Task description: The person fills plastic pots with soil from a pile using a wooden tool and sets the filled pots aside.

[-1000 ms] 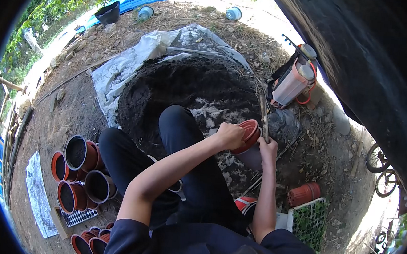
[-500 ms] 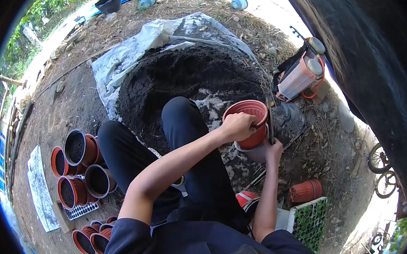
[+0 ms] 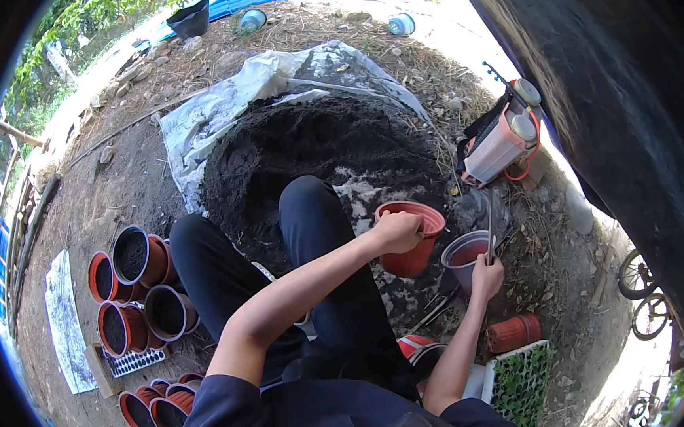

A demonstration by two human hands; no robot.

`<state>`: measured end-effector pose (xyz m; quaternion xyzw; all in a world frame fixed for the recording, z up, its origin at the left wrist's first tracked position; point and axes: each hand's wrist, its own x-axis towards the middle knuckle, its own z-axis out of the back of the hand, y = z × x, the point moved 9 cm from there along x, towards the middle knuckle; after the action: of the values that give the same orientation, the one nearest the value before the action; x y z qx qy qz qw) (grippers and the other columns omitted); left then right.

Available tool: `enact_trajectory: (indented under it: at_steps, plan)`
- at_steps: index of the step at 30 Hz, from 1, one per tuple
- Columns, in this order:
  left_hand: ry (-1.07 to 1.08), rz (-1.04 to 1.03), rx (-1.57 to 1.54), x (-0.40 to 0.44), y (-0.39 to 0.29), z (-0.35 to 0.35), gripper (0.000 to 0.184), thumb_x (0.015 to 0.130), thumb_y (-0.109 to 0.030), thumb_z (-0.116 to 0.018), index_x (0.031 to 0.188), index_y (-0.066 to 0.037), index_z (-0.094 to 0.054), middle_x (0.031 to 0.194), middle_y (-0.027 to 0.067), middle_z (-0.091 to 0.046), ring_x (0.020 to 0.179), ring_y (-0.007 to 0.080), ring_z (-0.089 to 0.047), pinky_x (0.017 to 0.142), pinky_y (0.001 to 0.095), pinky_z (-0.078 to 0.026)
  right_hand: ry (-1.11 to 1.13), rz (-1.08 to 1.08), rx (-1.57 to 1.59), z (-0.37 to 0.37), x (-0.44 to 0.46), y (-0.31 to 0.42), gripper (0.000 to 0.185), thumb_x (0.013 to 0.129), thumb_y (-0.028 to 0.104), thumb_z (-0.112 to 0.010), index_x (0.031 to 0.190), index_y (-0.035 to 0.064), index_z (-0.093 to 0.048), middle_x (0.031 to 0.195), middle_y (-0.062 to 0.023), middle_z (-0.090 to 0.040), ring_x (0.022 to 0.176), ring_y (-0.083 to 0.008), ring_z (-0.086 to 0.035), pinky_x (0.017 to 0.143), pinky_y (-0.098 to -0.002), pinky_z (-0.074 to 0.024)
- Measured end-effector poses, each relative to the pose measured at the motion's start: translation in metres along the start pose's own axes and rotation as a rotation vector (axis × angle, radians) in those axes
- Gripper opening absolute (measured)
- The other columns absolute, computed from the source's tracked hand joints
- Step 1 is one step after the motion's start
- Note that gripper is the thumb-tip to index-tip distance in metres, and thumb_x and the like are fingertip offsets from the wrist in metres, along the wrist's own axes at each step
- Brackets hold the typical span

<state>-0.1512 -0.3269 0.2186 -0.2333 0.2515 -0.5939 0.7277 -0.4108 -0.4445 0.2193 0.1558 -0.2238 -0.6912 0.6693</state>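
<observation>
My left hand [image 3: 401, 232] is closed on the rim of a reddish-brown plastic plant pot [image 3: 410, 254], held upright over the soil. To its right, my right hand [image 3: 487, 276] grips a greyish-purple pot [image 3: 466, 252] by its rim. A long, thin blade-like tool [image 3: 491, 220] stands up from the same hand; its exact kind is unclear. The two pots are apart. Beyond my knees lies a heap of dark soil [image 3: 283, 142] on a pale plastic sheet [image 3: 197, 132].
Soil-filled pots [image 3: 129, 254] stand on my left. At my right are a stack of red pots [image 3: 514, 332] and a tray of green seedlings [image 3: 520, 385]. A backpack sprayer [image 3: 499, 145] stands beyond them, near a dark hanging sheet [image 3: 604, 89].
The reddish-brown pot has come out of the greyish-purple one. My right hand has moved right and slightly down with the purplish pot and the thin tool.
</observation>
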Motion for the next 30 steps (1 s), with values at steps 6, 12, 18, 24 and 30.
enact_trajectory:
  at_steps: [6,12,18,24,30]
  plan:
    - [-0.299,-0.134,-0.109,-0.014,-0.031,0.033,0.022,0.09,-0.024,-0.061,0.096,-0.004,-0.067,0.077,0.0154,-0.069,0.079,0.0353,-0.068,0.071,0.0455,-0.052,-0.155,0.167,0.201,0.043,0.008,0.042,0.034,0.082,0.029,-0.061,0.092,-0.0027,-0.067,0.081,-0.0213,-0.068,0.08,-0.0409,-0.066,0.074,-0.0496,-0.0493]
    - [-0.353,-0.134,-0.284,-0.086,-0.06,0.089,0.024,0.096,-0.022,-0.058,0.088,0.0,-0.063,0.072,0.0161,-0.066,0.071,0.0327,-0.067,0.067,0.038,-0.053,-0.091,0.392,0.594,0.102,-0.021,0.128,0.029,0.085,0.019,-0.063,0.093,-0.0081,-0.063,0.079,-0.0187,-0.065,0.073,-0.0271,-0.06,0.073,-0.0421,-0.0478]
    - [-0.518,-0.206,-0.4,-0.181,-0.057,0.14,0.021,0.095,-0.004,-0.058,0.114,0.002,-0.062,0.098,0.017,-0.07,0.091,0.0237,-0.072,0.08,0.0351,-0.055,0.027,0.548,0.869,0.127,-0.042,0.191,0.019,0.087,0.013,-0.062,0.082,-0.0048,-0.058,0.068,-0.0057,-0.056,0.065,-0.0146,-0.051,0.064,-0.0341,-0.0437]
    - [-0.582,-0.002,-0.333,-0.257,-0.027,0.175,0.023,0.097,-0.016,-0.06,0.114,0.0,-0.062,0.089,0.0147,-0.071,0.086,0.0205,-0.071,0.078,0.0346,-0.054,0.107,0.697,0.936,0.149,-0.093,0.253,0.016,0.089,0.012,-0.062,0.082,-0.0026,-0.06,0.069,0.0008,-0.057,0.064,-0.009,-0.049,0.061,-0.0289,-0.0415]
    - [-0.641,0.133,-0.567,-0.282,0.0,0.181,0.036,0.101,-0.03,-0.057,0.119,0.001,-0.058,0.091,0.0095,-0.069,0.087,0.013,-0.066,0.083,0.0291,-0.051,0.535,0.585,1.051,0.098,-0.131,0.295,0.01,0.087,0.009,-0.063,0.082,0.0016,-0.064,0.063,0.0038,-0.052,0.054,-0.0046,-0.043,0.051,-0.0228,-0.0331]
